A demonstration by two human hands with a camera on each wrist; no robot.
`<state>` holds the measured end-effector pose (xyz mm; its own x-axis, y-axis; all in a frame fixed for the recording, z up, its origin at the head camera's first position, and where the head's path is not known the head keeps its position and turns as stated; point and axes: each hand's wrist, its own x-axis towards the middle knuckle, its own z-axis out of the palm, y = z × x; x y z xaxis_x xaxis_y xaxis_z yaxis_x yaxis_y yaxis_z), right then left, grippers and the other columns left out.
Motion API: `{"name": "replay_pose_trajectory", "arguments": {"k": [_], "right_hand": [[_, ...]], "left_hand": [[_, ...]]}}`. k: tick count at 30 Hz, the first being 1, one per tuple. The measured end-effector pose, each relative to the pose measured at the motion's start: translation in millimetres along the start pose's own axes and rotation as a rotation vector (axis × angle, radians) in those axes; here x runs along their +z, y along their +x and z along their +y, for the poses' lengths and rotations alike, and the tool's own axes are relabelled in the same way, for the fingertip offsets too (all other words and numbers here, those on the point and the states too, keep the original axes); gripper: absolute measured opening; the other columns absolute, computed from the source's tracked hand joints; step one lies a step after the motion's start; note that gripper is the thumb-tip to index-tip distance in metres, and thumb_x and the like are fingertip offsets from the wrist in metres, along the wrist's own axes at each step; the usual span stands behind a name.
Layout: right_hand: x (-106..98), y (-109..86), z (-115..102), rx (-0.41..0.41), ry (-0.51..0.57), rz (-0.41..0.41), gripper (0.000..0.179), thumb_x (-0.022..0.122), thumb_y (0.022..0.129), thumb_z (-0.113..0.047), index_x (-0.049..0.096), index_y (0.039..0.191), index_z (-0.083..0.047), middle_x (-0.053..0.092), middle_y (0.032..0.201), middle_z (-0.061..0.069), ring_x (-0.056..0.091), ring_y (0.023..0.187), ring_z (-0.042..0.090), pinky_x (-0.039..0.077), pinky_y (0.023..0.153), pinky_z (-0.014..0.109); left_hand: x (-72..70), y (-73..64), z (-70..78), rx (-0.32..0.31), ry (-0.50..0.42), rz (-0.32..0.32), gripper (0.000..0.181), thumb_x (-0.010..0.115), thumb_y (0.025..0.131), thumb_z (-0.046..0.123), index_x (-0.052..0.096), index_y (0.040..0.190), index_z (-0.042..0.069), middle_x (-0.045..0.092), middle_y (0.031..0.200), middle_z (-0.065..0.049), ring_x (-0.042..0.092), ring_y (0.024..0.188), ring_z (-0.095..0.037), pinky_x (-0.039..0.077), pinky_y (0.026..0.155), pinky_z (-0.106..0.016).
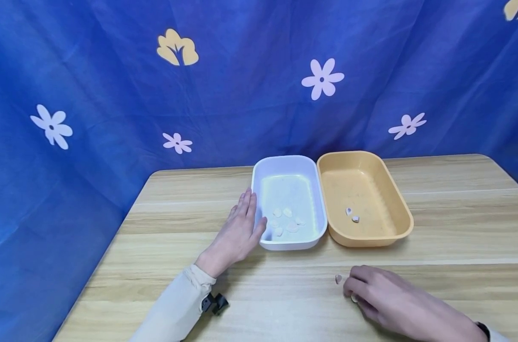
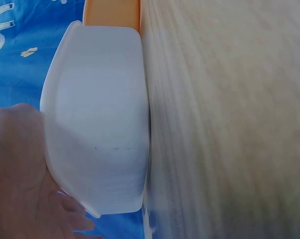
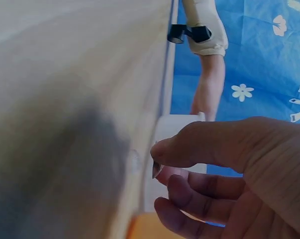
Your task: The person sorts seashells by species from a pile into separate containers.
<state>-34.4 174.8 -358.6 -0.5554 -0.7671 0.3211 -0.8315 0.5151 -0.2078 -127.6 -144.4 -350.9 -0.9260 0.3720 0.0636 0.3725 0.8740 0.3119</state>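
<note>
My left hand (image 1: 237,232) rests on the left rim of a white plastic tray (image 1: 284,161), its fingers straight along the edge and the thumb over the near corner. Several small pale shells (image 1: 287,212) lie in that tray. Low over the table, my right hand (image 1: 382,297) pinches a small shell (image 3: 156,168) between thumb and index finger, the other fingers loosely bent. A second shell (image 1: 338,279) lies on the table just left of the right fingertips. In the left wrist view the white tray's outer wall (image 2: 97,109) fills the middle.
A yellow-orange tray (image 1: 395,190) stands against the white tray's right side, holding two small darker shells (image 1: 355,219). Both trays sit towards the back of the wood-grain table (image 1: 190,199). A blue curtain (image 1: 241,95) with flower prints hangs behind.
</note>
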Motion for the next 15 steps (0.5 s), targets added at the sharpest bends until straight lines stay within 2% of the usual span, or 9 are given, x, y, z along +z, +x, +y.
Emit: {"name": "replay_pose_trajectory", "arguments": {"k": [4,9,10,12,14,15], "right_hand": [[-8.4,4.0,4.1,-0.051,-0.037,0.081,0.008,0.059,0.096,-0.019,0.062,0.089,-0.021,0.049,0.083,-0.016,0.045,0.071,-0.003,0.04,0.058,0.013],[-21.2,7.0,9.0,-0.063,-0.119,0.114,0.027,0.04,0.102,-0.026,0.061,0.087,-0.019,0.046,0.083,-0.012,0.045,0.07,0.003,0.042,0.057,0.019],[-24.0,7.7,9.8,-0.06,-0.128,0.111,0.018,0.048,0.099,-0.022,0.061,0.087,-0.018,0.047,0.084,-0.012,0.046,0.071,0.004,0.043,0.058,0.021],[-29.9,8.9,11.8,-0.052,-0.154,0.104,0.017,0.049,0.099,-0.023,0.062,0.089,-0.018,0.049,0.086,-0.01,0.049,0.073,0.006,0.046,0.059,0.026],[-36.5,11.0,14.4,-0.049,-0.178,0.102,0.004,0.06,0.091,-0.016,0.063,0.091,-0.016,0.052,0.088,-0.007,0.052,0.075,0.009,0.05,0.062,0.03],[-40.1,12.4,16.0,-0.049,-0.186,0.102,0.009,0.066,0.083,-0.011,0.064,0.091,-0.015,0.052,0.088,-0.007,0.052,0.075,0.01,0.05,0.062,0.031]], "left_hand": [[-0.1,0.0,-0.4,0.006,-0.004,0.012,0.067,0.032,0.104,0.036,0.015,0.148,-0.012,0.004,0.157,-0.027,0.009,0.145,-0.039,0.018,0.116,-0.051],[-0.1,-0.2,-0.5,0.015,-0.007,0.02,0.067,0.033,0.104,0.035,0.015,0.148,-0.013,0.005,0.157,-0.028,0.008,0.145,-0.037,0.019,0.117,-0.049],[-0.1,-0.2,-0.4,0.016,-0.007,0.021,0.067,0.033,0.104,0.035,0.015,0.148,-0.013,0.005,0.157,-0.029,0.008,0.145,-0.037,0.019,0.117,-0.049],[-0.1,-0.3,-0.2,0.015,-0.007,0.021,0.067,0.033,0.104,0.035,0.015,0.148,-0.013,0.005,0.157,-0.029,0.008,0.145,-0.037,0.019,0.117,-0.048],[-0.5,-0.3,-0.1,0.015,-0.01,0.022,0.067,0.033,0.104,0.034,0.015,0.148,-0.013,0.005,0.157,-0.029,0.009,0.145,-0.037,0.019,0.117,-0.048],[-0.5,-0.2,-0.2,0.015,-0.01,0.023,0.067,0.033,0.104,0.034,0.015,0.148,-0.013,0.005,0.157,-0.029,0.009,0.145,-0.037,0.019,0.117,-0.048]]}}
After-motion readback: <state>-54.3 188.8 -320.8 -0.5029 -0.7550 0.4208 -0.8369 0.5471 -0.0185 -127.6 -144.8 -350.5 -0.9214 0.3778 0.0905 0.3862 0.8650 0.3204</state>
